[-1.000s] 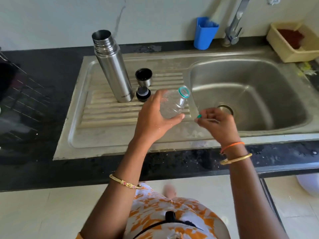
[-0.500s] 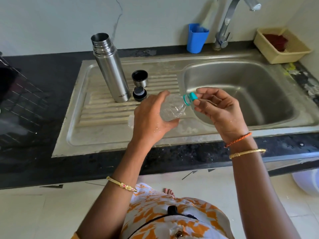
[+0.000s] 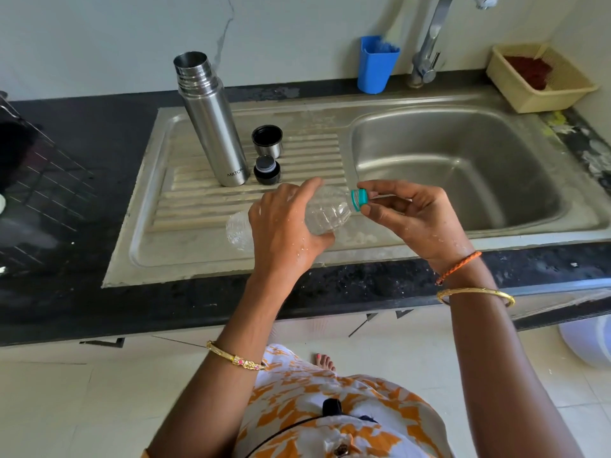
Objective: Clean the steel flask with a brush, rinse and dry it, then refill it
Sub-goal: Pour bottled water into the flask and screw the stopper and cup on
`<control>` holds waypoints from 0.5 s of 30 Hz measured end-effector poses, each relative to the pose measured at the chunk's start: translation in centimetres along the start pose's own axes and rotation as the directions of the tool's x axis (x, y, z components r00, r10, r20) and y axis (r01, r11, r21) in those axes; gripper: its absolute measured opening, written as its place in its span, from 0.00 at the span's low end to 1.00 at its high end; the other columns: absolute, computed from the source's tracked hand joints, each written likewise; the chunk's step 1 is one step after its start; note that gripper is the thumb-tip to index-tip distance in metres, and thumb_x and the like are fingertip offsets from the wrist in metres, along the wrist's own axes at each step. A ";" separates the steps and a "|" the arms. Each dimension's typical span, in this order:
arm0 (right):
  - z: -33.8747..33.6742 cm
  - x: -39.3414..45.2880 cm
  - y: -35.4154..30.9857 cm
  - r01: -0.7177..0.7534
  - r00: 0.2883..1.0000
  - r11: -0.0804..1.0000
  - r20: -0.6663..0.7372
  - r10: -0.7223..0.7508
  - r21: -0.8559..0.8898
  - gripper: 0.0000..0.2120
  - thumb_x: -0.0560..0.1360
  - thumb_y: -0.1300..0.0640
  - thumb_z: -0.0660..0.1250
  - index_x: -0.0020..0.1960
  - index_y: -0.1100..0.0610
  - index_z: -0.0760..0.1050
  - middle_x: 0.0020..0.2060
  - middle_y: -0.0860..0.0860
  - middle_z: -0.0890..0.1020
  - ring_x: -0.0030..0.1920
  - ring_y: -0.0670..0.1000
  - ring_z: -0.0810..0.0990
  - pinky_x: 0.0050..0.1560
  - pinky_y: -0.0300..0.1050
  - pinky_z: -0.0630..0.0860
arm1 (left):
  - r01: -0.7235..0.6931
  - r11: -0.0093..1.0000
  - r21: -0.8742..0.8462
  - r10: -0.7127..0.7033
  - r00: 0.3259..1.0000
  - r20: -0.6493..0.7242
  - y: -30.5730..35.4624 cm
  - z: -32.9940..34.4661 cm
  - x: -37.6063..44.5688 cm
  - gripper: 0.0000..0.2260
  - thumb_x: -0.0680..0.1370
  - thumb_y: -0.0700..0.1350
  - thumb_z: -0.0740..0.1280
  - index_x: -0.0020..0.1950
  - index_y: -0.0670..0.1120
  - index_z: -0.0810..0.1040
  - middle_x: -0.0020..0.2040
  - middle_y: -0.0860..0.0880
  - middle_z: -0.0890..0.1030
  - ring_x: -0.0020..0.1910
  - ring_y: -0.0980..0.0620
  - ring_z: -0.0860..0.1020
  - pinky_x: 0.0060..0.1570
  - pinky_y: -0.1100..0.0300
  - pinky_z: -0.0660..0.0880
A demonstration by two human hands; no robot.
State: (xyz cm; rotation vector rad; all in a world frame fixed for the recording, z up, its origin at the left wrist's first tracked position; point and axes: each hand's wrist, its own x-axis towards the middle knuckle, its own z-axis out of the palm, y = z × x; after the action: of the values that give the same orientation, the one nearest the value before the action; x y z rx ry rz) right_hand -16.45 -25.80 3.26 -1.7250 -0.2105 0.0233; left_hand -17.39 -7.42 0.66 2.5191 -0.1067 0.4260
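Observation:
The steel flask (image 3: pixel 211 122) stands upright and uncapped on the ribbed drainboard (image 3: pixel 185 206). Beside its base sit its steel cup lid (image 3: pixel 267 140) and black stopper (image 3: pixel 266 169). My left hand (image 3: pixel 284 226) grips a clear plastic bottle (image 3: pixel 325 209), held nearly sideways above the drainboard with its neck toward the sink. My right hand (image 3: pixel 410 213) pinches the teal cap (image 3: pixel 359 199) on the bottle's mouth.
The sink basin (image 3: pixel 463 173) lies to the right under a steel tap (image 3: pixel 429 44). A blue holder (image 3: pixel 377 66) and a yellow basket (image 3: pixel 542 81) stand along the back wall. Dark counter (image 3: pixel 66 160) with a wire rack (image 3: pixel 29 180) is on the left.
The right hand brought the teal cap from below the bottle up onto its mouth. The bottle has tipped further sideways, and both hands now stay close together.

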 end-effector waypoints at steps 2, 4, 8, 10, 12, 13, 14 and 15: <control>-0.3 0.0 0.1 -0.018 1.000 0.999 -0.002 0.018 -0.028 0.12 0.69 0.62 0.73 0.51 0.52 0.80 0.47 0.55 0.84 0.47 0.51 0.84 0.54 0.45 0.79 | -0.002 1.000 0.017 0.002 1.000 -0.005 0.1 0.0 -0.2 0.35 0.61 0.50 0.80 0.67 0.53 0.75 0.56 0.49 0.78 0.56 0.47 0.75 0.59 0.48 0.66; -0.4 0.0 0.0 -0.026 1.000 0.999 0.000 0.026 -0.037 0.11 0.69 0.60 0.73 0.50 0.52 0.80 0.45 0.56 0.85 0.44 0.53 0.84 0.53 0.46 0.80 | -0.015 0.999 0.030 0.015 1.000 -0.006 0.1 0.1 -0.3 0.34 0.61 0.49 0.80 0.67 0.53 0.75 0.56 0.49 0.78 0.57 0.47 0.74 0.61 0.49 0.64; -0.1 0.2 0.3 -0.053 0.999 0.996 -0.017 0.052 -0.065 0.03 0.71 0.58 0.72 0.45 0.52 0.81 0.36 0.51 0.85 0.37 0.51 0.85 0.47 0.49 0.82 | -0.025 0.998 0.057 0.026 1.000 -0.018 0.2 0.2 -0.2 0.34 0.60 0.48 0.80 0.65 0.53 0.76 0.56 0.49 0.78 0.56 0.47 0.74 0.61 0.48 0.65; 0.4 0.2 0.3 -0.082 0.996 0.990 -0.053 0.077 -0.112 0.09 0.70 0.49 0.70 0.42 0.55 0.81 0.32 0.52 0.84 0.34 0.52 0.84 0.43 0.52 0.83 | -0.021 0.998 0.056 0.022 1.000 -0.008 0.2 0.4 -0.2 0.34 0.60 0.48 0.80 0.65 0.53 0.76 0.56 0.50 0.78 0.56 0.47 0.75 0.61 0.48 0.65; 0.4 0.2 0.5 -0.120 0.991 0.983 -0.069 0.111 -0.140 0.19 0.66 0.42 0.68 0.41 0.58 0.81 0.30 0.52 0.83 0.32 0.52 0.84 0.42 0.56 0.82 | -0.020 0.999 0.049 0.019 1.000 0.012 0.1 0.5 -0.2 0.34 0.61 0.48 0.80 0.66 0.54 0.75 0.56 0.50 0.78 0.56 0.48 0.75 0.61 0.49 0.65; 0.3 0.2 0.5 -0.130 0.990 0.982 -0.069 0.121 -0.137 0.21 0.65 0.40 0.69 0.43 0.59 0.81 0.32 0.53 0.84 0.33 0.52 0.84 0.43 0.57 0.82 | -0.015 0.999 0.036 0.015 1.000 0.015 0.0 0.6 -0.1 0.34 0.61 0.48 0.80 0.66 0.54 0.75 0.56 0.50 0.78 0.56 0.47 0.74 0.60 0.50 0.64; 0.1 0.1 0.6 -0.113 0.993 0.983 -0.051 0.107 -0.145 0.23 0.64 0.39 0.70 0.47 0.57 0.81 0.36 0.53 0.85 0.36 0.52 0.85 0.46 0.56 0.82 | -0.007 1.000 0.021 0.007 1.000 0.017 0.0 0.5 -0.1 0.34 0.61 0.48 0.80 0.66 0.54 0.75 0.55 0.50 0.78 0.56 0.47 0.74 0.60 0.50 0.64; -0.1 -0.1 0.6 -0.080 0.997 0.982 -0.028 0.076 -0.171 0.24 0.64 0.40 0.71 0.52 0.56 0.80 0.40 0.52 0.85 0.40 0.52 0.85 0.49 0.55 0.81 | -0.001 1.000 0.011 0.001 1.000 0.019 -0.1 0.5 0.1 0.34 0.61 0.48 0.80 0.66 0.54 0.75 0.55 0.50 0.78 0.56 0.47 0.74 0.60 0.49 0.64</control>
State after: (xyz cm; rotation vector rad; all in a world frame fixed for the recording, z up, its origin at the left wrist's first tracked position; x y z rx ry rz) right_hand -16.45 -25.95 2.68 -1.9041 -0.1317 0.0459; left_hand -17.18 -7.63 0.29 2.5342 -0.1136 0.4045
